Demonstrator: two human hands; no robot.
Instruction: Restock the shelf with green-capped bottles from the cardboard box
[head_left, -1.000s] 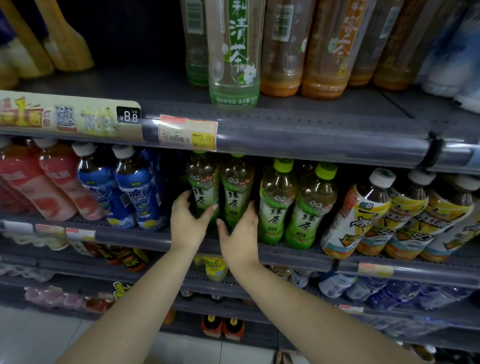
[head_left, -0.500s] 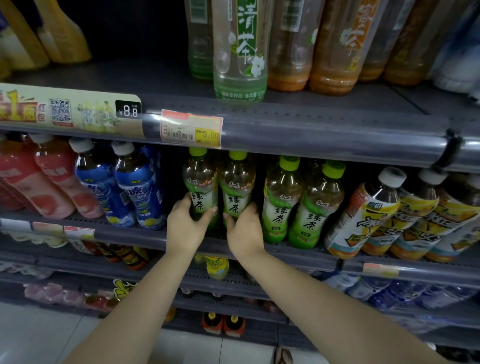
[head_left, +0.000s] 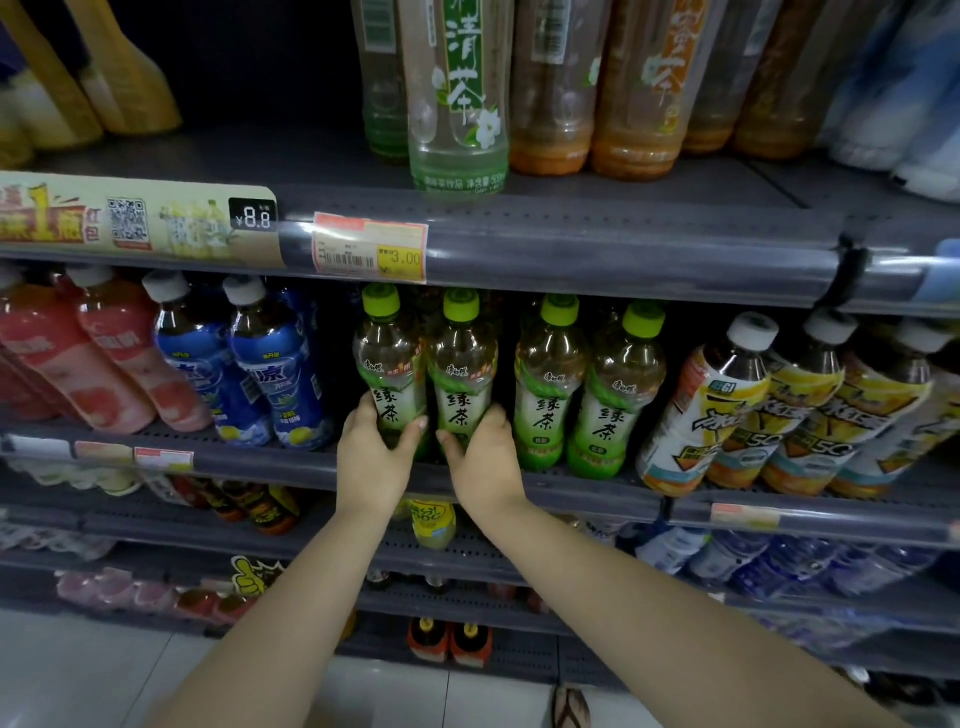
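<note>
Hands at frame centre on the middle shelf (head_left: 587, 480): left hand (head_left: 371, 457) curled round the lower body of one green-capped bottle (head_left: 389, 374), right hand (head_left: 483, 457) gripping the neighbouring green-capped bottle (head_left: 462, 379), both upright, touching, two more green-capped bottles (head_left: 587, 384) just right.

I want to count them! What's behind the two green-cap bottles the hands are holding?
Behind the left bottle and right bottle, held by left hand and right hand, only dark shelf shows. Any bottles farther back are hidden.
</note>
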